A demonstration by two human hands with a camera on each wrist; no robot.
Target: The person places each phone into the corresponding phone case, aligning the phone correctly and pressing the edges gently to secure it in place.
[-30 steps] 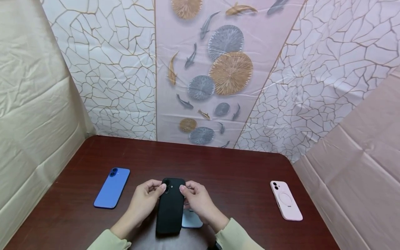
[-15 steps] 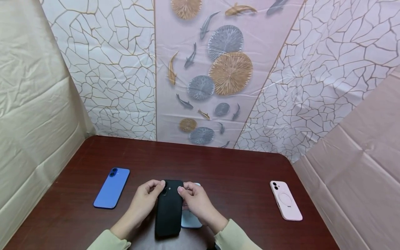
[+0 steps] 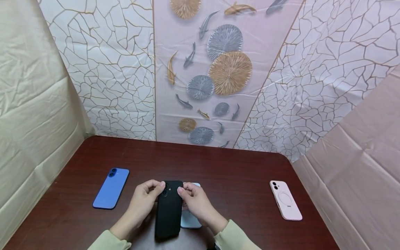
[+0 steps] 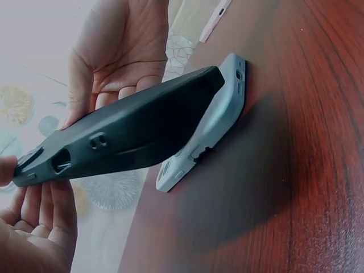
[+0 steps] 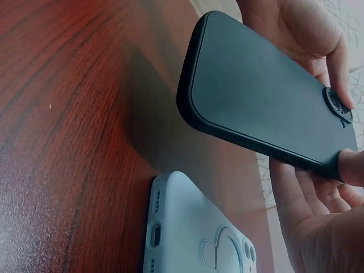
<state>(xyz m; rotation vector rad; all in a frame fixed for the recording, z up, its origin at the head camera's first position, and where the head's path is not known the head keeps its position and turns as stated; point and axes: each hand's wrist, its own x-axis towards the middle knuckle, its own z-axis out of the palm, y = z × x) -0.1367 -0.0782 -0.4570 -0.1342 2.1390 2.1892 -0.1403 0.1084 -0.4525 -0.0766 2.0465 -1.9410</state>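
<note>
Between both hands is a black phone case (image 3: 168, 213), back side up and tilted, its camera end away from the body. My left hand (image 3: 143, 199) pinches its upper left corner, thumb beside the camera cutout. At the upper right corner my right hand (image 3: 196, 201) pinches it too, thumb on the back and fingers beneath. Side cutouts show in the left wrist view; whether a phone sits inside, I cannot tell. Below and to the right, partly hidden, a light blue phone case (image 5: 196, 227) with a ring on its back lies on the table.
A blue phone (image 3: 111, 188) lies at the left of the dark red wooden table (image 3: 237, 180). To the right lies a pink phone case (image 3: 285, 200) with a ring on its back. Patterned cloth (image 3: 125, 69) hangs behind the table, with plain cloth at the sides.
Both hands have lowered the black phone case slightly toward the body and left, uncovering more of the light blue case. Both still grip its upper corners.
</note>
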